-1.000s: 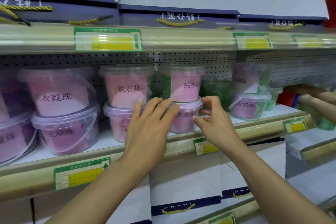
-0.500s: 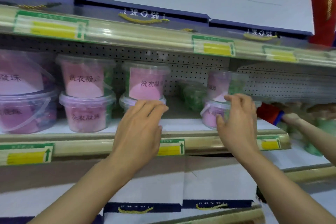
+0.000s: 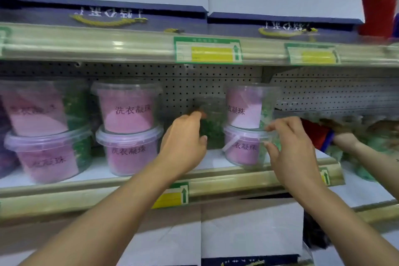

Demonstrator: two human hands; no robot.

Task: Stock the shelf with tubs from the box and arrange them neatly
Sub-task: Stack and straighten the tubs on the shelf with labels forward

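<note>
Two hands reach into a shop shelf [image 3: 216, 176]. The left hand [image 3: 183, 140] curls its fingers around a green-filled tub [image 3: 210, 119] set far back. The right hand [image 3: 289, 147] pinches the lower pink tub [image 3: 244, 147] of a two-tub stack just left of it.

Pink-labelled tubs [image 3: 129, 129] stacked upright on shelf [image 3: 216, 181]

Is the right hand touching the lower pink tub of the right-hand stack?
Touching: the head view shows the right hand with thumb and fingertips on the lower pink tub.
</note>
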